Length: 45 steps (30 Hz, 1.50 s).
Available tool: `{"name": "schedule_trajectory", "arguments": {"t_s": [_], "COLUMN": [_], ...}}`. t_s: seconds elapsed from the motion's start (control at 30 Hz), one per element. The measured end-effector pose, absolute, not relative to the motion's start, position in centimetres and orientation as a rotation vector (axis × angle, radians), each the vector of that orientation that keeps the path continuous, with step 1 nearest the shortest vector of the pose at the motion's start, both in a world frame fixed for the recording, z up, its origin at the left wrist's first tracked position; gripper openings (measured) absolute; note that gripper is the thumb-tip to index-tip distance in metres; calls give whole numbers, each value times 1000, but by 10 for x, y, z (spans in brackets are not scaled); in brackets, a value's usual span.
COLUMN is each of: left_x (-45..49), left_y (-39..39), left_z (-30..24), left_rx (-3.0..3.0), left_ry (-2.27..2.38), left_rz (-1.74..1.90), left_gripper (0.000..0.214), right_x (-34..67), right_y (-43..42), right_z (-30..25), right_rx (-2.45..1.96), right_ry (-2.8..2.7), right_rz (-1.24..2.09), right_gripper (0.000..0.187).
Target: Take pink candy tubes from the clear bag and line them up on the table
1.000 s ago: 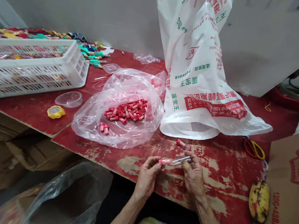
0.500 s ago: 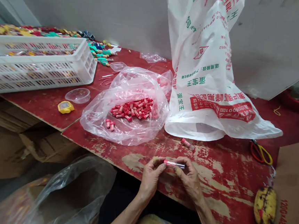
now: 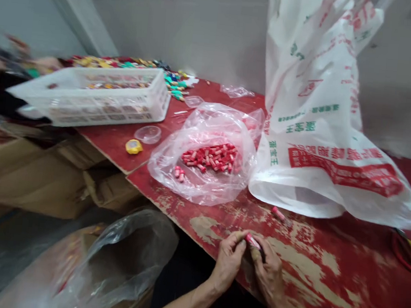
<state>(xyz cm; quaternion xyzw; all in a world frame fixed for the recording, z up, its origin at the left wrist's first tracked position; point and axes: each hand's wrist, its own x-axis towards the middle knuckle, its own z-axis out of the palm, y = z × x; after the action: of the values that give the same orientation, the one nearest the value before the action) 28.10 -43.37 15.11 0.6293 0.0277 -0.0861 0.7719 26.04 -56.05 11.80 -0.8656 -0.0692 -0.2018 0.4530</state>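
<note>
Over the front edge of the red table, a small red-capped tube (image 3: 253, 241) is held between both my hands. My left hand (image 3: 228, 261) is closed in a pinch at its red end. My right hand (image 3: 270, 267) has its fingers wrapped round the other end, which they partly hide. Another red-capped tube with a clear end (image 3: 279, 214) lies on the table just beyond. Behind it, an open clear plastic bag (image 3: 161, 169) contains many small red-and-pink pieces (image 3: 212, 157), two of them apart from the pile.
A large white printed sack (image 3: 310, 105) stands at the right. To the left are a yellow tape measure (image 3: 134, 146), a clear plastic lid (image 3: 147, 134) and a white basket (image 3: 112, 110). A person's blurred hand (image 3: 46, 64) is beyond the basket. Cardboard boxes (image 3: 38, 173) stand below.
The view has swung left, bringing another person's hands into sight. The tube in my hands has gone from nearly level to slanted, and my right fingers cover more of it.
</note>
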Motion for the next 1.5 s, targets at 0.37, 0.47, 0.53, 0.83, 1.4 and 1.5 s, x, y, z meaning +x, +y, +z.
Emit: {"name": "schedule_trajectory", "arguments": {"t_s": [0.37,0.47,0.53,0.83,1.4,1.5], "left_x": [317,355,387,474,332,315], "left_y": [-402,-356,-320,-256,-362,-385], "left_z": [176,188,189,169,176,162], "left_rx": [1680,1864,2146,3103,1273,1126], "left_ry": [-133,-35,65,98,238,236], "left_rz": [-31,414,585,247,-140,-246], "left_gripper": [21,17,21,28,53,49], "right_x": [289,302,306,360,464,462], "right_y": [-567,-580,-585,-653,-720,-728], "right_z": [116,116,117,144,160,162], "right_rx": [-2297,-2512,-2594,-2962,-3151,-3127], "right_ry": [-316,-323,-327,177,429,445], "right_rz": [-515,-695,-765,-660,-189,-217], "right_gripper": [26,28,27,27,33,33]}}
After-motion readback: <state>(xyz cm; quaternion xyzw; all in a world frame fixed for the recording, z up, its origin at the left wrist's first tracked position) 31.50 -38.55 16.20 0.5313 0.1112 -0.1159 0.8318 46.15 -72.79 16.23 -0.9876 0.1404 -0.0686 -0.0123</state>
